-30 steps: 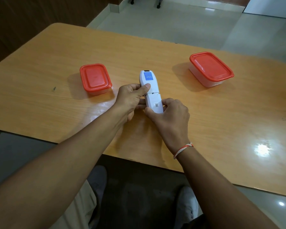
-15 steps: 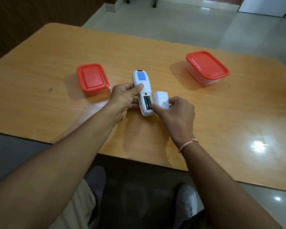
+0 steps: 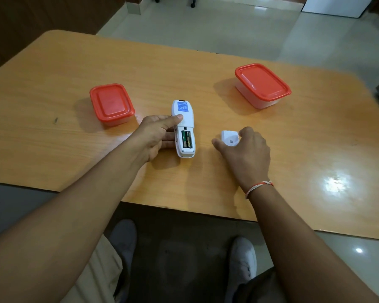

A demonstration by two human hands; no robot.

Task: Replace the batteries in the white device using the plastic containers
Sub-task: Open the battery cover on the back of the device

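Note:
The white device [image 3: 185, 113] lies face down in the middle of the wooden table [image 3: 53, 149]. Its battery bay is uncovered, and green-and-gold batteries [image 3: 186, 139] sit inside. My left hand [image 3: 155, 136] grips the device's left side, thumb on its back. To the right, my right hand [image 3: 245, 149] pinches the removed white battery cover [image 3: 229, 138] between thumb and fingers, at the table surface. Two plastic containers with red lids stand closed: a small one [image 3: 111, 104] at the left and a larger one [image 3: 262, 84] at the right.
The table's near edge runs just below my forearms, with my legs and white shoes [image 3: 242, 259] under it. A bright light reflection [image 3: 335, 184] marks the table's right part. Tiled floor [image 3: 228, 29] lies beyond the far edge.
My right hand slid the cover off the device and carried it to the right, baring the batteries. My left hand kept its hold on the device.

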